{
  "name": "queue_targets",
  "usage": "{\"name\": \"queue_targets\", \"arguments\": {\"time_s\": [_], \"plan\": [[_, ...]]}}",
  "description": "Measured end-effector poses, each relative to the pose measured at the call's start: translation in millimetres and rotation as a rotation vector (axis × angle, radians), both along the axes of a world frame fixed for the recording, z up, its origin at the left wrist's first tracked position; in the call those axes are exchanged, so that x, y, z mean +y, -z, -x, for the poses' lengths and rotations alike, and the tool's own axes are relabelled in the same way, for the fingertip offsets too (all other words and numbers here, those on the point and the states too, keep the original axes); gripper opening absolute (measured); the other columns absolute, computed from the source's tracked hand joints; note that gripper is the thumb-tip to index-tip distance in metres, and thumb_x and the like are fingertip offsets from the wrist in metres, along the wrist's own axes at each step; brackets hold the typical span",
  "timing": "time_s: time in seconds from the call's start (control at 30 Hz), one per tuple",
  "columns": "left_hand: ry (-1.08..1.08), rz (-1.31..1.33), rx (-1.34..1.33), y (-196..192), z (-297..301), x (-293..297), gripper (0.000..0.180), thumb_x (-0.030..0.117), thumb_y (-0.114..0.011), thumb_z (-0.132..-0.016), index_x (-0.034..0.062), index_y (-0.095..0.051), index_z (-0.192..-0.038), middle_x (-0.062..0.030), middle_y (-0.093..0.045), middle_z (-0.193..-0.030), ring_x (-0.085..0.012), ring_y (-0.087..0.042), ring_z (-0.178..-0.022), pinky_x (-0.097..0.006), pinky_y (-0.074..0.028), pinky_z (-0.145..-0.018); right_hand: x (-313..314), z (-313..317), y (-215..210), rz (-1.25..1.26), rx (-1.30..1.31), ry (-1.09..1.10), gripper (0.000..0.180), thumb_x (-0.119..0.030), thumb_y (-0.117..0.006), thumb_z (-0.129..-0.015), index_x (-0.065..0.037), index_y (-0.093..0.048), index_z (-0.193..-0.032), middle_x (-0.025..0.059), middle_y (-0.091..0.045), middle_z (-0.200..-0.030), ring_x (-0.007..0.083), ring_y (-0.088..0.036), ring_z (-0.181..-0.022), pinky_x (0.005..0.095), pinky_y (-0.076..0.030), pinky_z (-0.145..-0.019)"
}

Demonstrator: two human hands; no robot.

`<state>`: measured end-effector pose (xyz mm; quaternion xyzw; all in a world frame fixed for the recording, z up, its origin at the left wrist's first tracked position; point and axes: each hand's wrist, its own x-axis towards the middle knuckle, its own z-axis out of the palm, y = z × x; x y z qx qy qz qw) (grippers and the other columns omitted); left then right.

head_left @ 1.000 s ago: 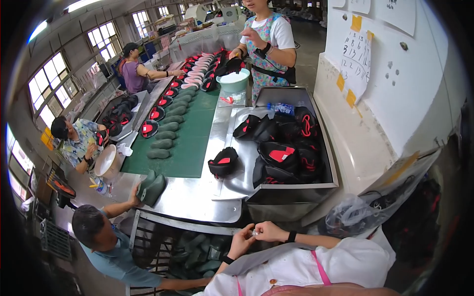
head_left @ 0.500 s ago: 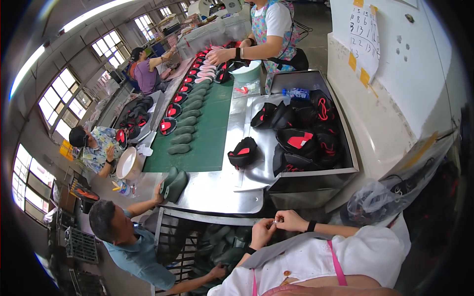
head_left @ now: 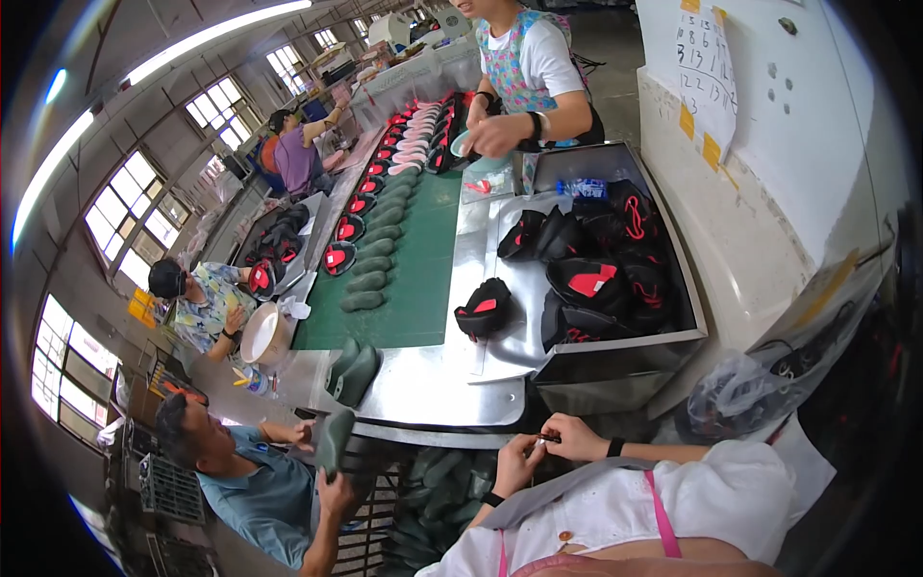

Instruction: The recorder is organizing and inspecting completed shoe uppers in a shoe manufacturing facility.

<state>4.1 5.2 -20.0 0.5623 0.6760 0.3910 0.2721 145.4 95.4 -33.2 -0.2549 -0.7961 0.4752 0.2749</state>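
Shiny steel worktable (head_left: 433, 385), near edge: left hand (head_left: 516, 464) and right hand (head_left: 574, 438), fingertips together pinching small dark object (head_left: 548, 439); black-and-red shoe upper (head_left: 484, 308) beyond.

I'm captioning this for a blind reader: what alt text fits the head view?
The person's left hand and right hand meet over a small dark object below the edge of a steel table. On it, a black-and-red shoe upper lies beside a metal tray of more uppers, next to a green conveyor belt where other workers sit.
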Motion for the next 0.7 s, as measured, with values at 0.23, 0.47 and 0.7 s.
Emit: {"name": "queue_targets", "arguments": {"time_s": [0.23, 0.47, 0.7], "plan": [[-0.074, 0.1, -0.551, 22, 3, -4, 0.018, 0.016, -0.059, -0.083, -0.0007, -0.062, -0.09, -0.0013, -0.059, -0.075, -0.0083, -0.052, -0.067, -0.023, -0.042, -0.063, -2, 8, -9, 0.13, 0.06, 0.049, 0.016, -0.008, -0.063, -0.071, -0.001, -0.056, -0.085, 0.0088, -0.054, -0.079, 0.0165, -0.056, -0.067, 0.0276, -0.046, -0.062], [-0.088, 0.176, -1.034, 36, 4, -11, 0.02, 0.014, -0.06, -0.085, -0.002, -0.062, -0.095, 0.0007, -0.059, -0.083, -0.006, -0.05, -0.077, -0.019, -0.038, -0.07, 2, 11, 6, 0.063, -0.009, 0.07, 0.024, -0.015, -0.066, -0.071, -0.001, -0.057, -0.088, 0.0089, -0.056, -0.081, 0.0175, -0.058, -0.069, 0.0281, -0.047, -0.063], [-0.144, 0.148, -0.867, 34, -3, -5, 0.02, 0.013, -0.06, -0.083, -0.0029, -0.063, -0.095, -0.0013, -0.061, -0.082, -0.0071, -0.053, -0.074, -0.02, -0.041, -0.068, 3, 8, 9, 0.3, -0.073, 0.099, 0.026, -0.019, -0.067, -0.068, 0.001, -0.06, -0.082, 0.0095, -0.062, -0.071, 0.0198, -0.06, -0.064, 0.0299, -0.047, -0.061]]}}
